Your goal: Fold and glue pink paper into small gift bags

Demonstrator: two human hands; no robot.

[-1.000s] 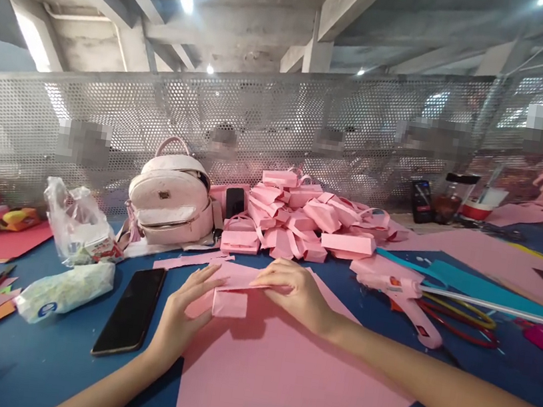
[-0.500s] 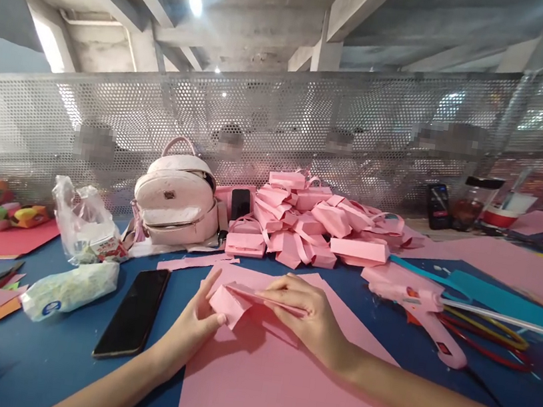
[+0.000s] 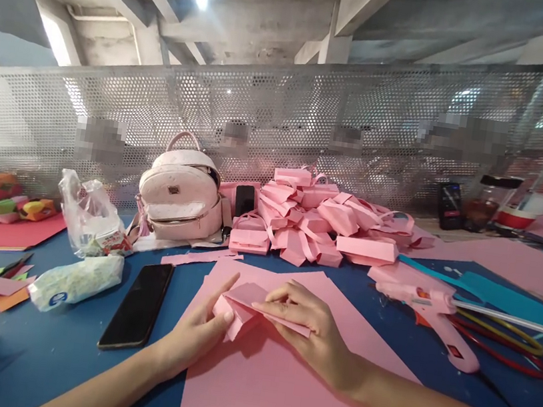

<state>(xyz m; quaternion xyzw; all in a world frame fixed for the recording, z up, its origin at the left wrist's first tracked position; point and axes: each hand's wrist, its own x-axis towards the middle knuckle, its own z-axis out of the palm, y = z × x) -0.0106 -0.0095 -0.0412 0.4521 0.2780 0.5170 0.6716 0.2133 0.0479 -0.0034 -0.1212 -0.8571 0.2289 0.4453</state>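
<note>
Left hand [image 3: 195, 337]: half open; we brace folded pink paper [image 3: 244, 295] with thumb and finger.
Right hand [image 3: 321, 332]: nearly closed, pinching its right side.
Pink pile [image 3: 306, 225]: toward the blue table's [image 3: 52, 361] far edge.

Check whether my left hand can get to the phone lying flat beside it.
Probably yes: the phone lies beside your left hand, with nothing on top of it. That hand holds the folded pink paper, though, so it would likely need to let go first.

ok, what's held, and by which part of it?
A folded pink paper piece: left hand holds its boxy end, right hand its flat flap.
</note>
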